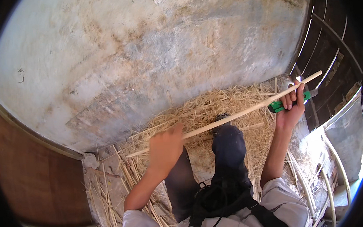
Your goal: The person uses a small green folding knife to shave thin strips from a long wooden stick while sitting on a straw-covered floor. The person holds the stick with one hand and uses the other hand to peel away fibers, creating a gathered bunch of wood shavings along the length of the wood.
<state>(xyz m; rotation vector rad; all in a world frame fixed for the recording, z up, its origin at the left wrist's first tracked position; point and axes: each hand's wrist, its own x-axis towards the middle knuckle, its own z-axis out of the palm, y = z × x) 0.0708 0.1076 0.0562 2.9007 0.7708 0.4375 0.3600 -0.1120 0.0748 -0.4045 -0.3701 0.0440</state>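
1. Long, slender, pale-tan stick of wood or bamboo [247,110]: held slantwise above the person's knees, its near-left end low, its far-right end high.
2. Progress, as a judgement: most of its visible length looks stripped to a light, fairly even surface. A slight bump near the right hand may be left to smooth; whether more remains cannot be told.
3. The left hand [166,148], slightly blurred, appears curled around the stick towards its left end; its fingertips are hidden.
4. The right hand [290,108] grips a green-handled utility knife [276,107] in bent fingers and pinches the stick near its right end. The grey blade points right, seemingly apart from the stick.
5. Below lies a loose, springy-looking heap of straw-coloured, curling shavings [255,144], thin and dry in appearance, around the person's foot.
6. Beyond rises a rough, stained, grey-white plaster wall [166,52]. At near left, thin straight tan rods [107,191] lie beside a smooth, reddish-brown panel [36,170]; at near right, thicker pale poles [302,181] lean loosely.
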